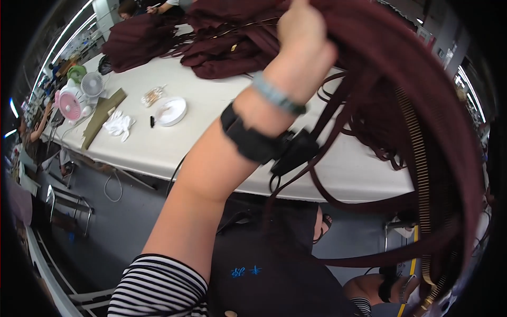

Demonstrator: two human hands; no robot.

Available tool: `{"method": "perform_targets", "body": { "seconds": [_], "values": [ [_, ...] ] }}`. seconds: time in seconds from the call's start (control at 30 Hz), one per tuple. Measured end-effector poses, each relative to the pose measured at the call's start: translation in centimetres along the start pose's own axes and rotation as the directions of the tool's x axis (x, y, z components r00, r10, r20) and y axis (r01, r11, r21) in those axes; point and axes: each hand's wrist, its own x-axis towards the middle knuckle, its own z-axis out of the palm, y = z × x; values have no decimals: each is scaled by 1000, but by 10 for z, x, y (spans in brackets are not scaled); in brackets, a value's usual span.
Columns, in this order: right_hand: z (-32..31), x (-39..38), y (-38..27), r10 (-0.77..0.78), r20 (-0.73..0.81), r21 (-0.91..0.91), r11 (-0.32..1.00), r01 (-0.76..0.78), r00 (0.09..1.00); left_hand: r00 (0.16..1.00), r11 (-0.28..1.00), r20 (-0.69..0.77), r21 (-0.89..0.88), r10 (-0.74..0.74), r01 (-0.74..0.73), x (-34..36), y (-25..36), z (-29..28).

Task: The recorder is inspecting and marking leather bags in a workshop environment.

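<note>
A dark maroon garment (449, 132) with a long gold-toothed zipper (417, 142) and long dangling fabric strips hangs across the right side of the view. My left hand (306, 34), raised over the table at the top and blurred, is closed on the garment's upper part. Its wrist wears a pale band and a black strap with a small black box. Low at the right, my right hand (415, 289) is beside the zipper's lower end. The garment and the view's edge hide its fingers, so its grip cannot be made out.
On the white table (211, 98) lie more maroon garments (222, 53), a round white dish (170, 111), a small clear bag (152, 95), white crumpled cloth (119, 124) and an olive fabric strip (103, 116). Small fans (69, 105) stand at the left. People work beyond.
</note>
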Motion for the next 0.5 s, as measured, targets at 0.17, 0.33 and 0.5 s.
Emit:
{"method": "perform_targets", "body": {
  "seconds": [0.17, 0.33, 0.5],
  "values": [
    [10, -12, -20, 77, -76, 303, 952, -51, 994, 884, 965, -403, 203, 237, -167, -79, 58, -128],
    [25, -14, -38, 123, 18, 688, 719, -102, 992, 877, 817, -323, 347, -356, 460, -157, 62, -203],
    [49, -55, -60, 94, 150, 800, 573, -176, 984, 836, 641, -44, 621, -546, 451, -203, 48, -176]
  ]
}}
